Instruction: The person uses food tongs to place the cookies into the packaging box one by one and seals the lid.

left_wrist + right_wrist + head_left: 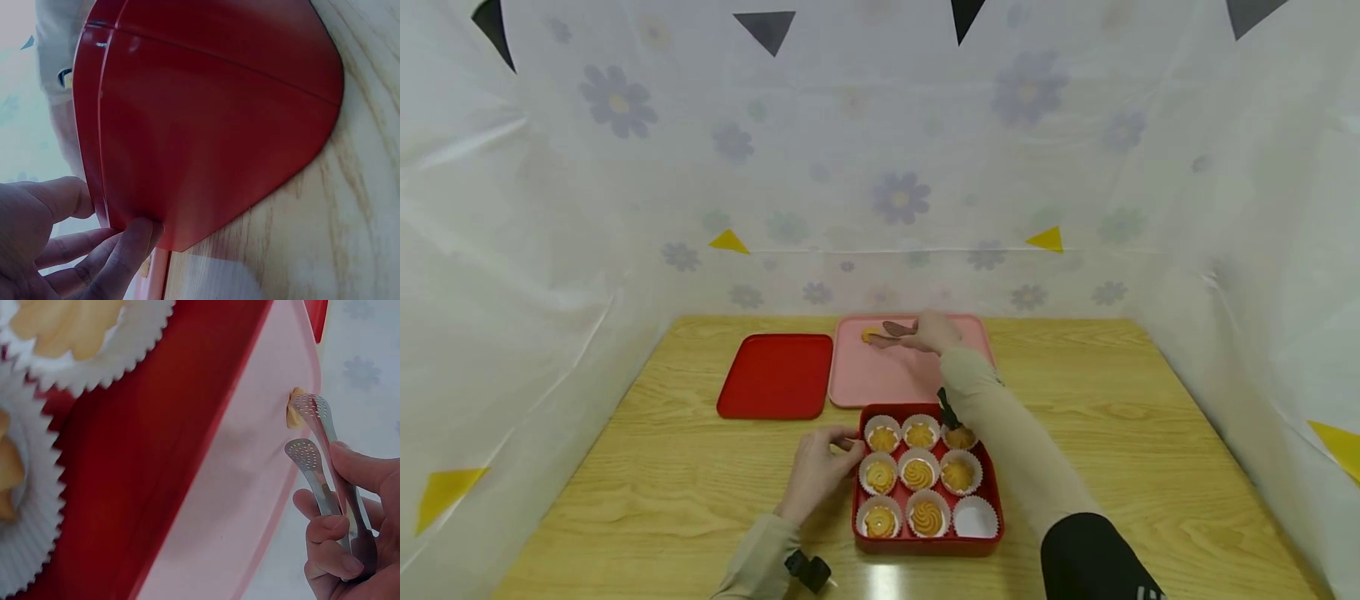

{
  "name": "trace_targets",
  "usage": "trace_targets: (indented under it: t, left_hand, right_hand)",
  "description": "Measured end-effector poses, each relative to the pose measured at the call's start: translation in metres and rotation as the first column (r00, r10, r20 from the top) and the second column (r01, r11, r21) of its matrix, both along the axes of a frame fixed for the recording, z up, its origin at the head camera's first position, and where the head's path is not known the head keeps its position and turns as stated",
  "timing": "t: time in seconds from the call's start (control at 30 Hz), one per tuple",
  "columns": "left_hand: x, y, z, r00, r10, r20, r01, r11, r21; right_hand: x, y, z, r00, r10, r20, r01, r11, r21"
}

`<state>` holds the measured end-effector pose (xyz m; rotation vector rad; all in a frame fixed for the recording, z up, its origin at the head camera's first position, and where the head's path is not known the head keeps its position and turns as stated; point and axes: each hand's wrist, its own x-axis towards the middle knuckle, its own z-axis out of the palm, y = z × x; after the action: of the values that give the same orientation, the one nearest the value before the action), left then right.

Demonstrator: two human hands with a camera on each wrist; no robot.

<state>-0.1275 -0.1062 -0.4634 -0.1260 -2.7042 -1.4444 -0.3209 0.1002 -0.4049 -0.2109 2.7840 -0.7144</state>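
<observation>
My right hand (937, 333) reaches over the pink tray (857, 383) and grips metal tongs (319, 425) with perforated ends. The two tong ends stand apart, close to a single cookie (292, 414) on the pink tray; I cannot tell whether they touch it. At the near side stands a red box (925, 547) with rows of white paper cups. Most cups hold a golden cookie (917, 474), while the near right paper cup (975, 518) is bare inside. My left hand (820, 467) holds the box's left edge near its far corner, thumb and fingers at the wall.
Left of the pink tray lies a flat red tray (778, 375). The wooden table (685, 492) is bounded by pale flowered sheeting (895, 150) at the back and sides. My right forearm passes over the box's far right corner.
</observation>
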Motion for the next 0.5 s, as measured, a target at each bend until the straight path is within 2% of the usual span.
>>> trace_targets:
  t: [0.2, 0.5]
  left_hand:
    - [0.0, 0.002, -0.001, 1.0, -0.011, -0.004, 0.011, 1.0, 0.003]
    - [0.002, 0.003, 0.0, 1.0, -0.014, -0.016, 0.014, 1.0, 0.002]
  right_hand:
    - [-0.003, -0.016, -0.003, 1.0, -0.032, 0.0, 0.031, 0.997, 0.068]
    - [0.0, -0.024, -0.004, 0.999, -0.05, -0.014, 0.051, 0.997, 0.064]
